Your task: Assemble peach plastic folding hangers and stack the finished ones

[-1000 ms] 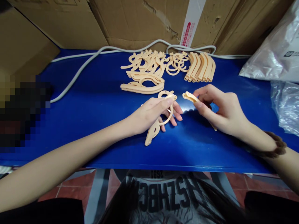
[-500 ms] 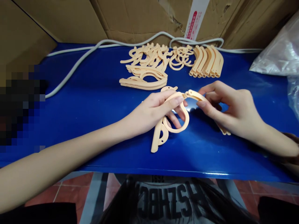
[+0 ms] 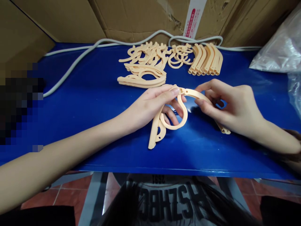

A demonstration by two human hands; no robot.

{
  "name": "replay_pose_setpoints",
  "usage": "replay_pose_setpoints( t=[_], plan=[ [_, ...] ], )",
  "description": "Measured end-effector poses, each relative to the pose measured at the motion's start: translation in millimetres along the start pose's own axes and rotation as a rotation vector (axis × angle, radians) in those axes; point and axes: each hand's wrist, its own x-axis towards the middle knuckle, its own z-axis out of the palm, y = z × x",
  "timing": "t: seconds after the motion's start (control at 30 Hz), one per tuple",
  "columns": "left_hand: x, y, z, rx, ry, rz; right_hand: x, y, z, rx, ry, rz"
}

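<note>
Cream plastic parts of a folding hanger are in both hands. My left hand [image 3: 160, 99] is closed, thumb on top, around the upper joint of a hanger hook [image 3: 185, 117] and one hanger arm [image 3: 153, 133] that slants down toward the table's front. The round hook curves below the fingers. My right hand [image 3: 228, 99] pinches a second, curved hanger arm [image 3: 194, 93] between thumb and fingers. This arm's narrow end meets the joint at my left thumb; whether it is fitted in, I cannot tell. Its middle is hidden behind my right hand, and its far end shows below.
Behind my hands lie stacked hanger arms [image 3: 142, 82], a pile of loose arms [image 3: 148, 55], several hooks [image 3: 178, 58] and a row of curved arms [image 3: 207, 59]. A white cable [image 3: 77, 61] crosses the blue table [image 3: 105, 150]. Cardboard boxes [image 3: 141, 22] and a plastic bag [image 3: 272, 56] border it.
The right-hand hanger arm has moved closer to the joint, and its end now lines up against the hook's top. The view has shifted slightly.
</note>
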Motion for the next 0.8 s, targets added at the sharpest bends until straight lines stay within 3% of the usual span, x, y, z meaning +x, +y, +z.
replay_pose_setpoints(
  t=[0.3,0.57,0.8],
  plan=[
    [0,-2,-3.5,-0.008,-0.002,0.004,-3,1,-1,-0.101,-0.027,-0.053],
    [-1,0,-11.2,-0.025,-0.154,0.006,-3,-3,1,-0.036,-0.02,-0.079],
    [-4,4,-10.3,-0.121,-0.198,-0.075,-6,-4,1,-0.01,-0.017,-0.09]
  ],
)
